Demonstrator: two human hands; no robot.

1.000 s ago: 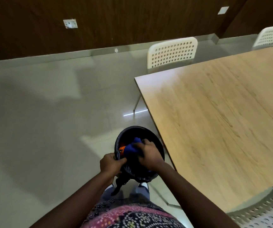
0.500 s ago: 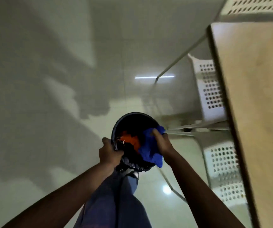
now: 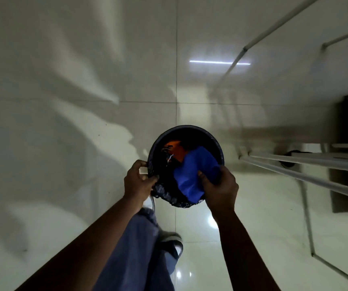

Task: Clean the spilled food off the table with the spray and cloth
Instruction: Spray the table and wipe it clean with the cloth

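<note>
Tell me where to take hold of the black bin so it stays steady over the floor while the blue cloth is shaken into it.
Take the bin at its near-left rim, coming from the left, as the left hand does now: the liner bunches there and gives a firm grip. The right hand holds the blue cloth over the near-right rim, so that side is taken.
</note>
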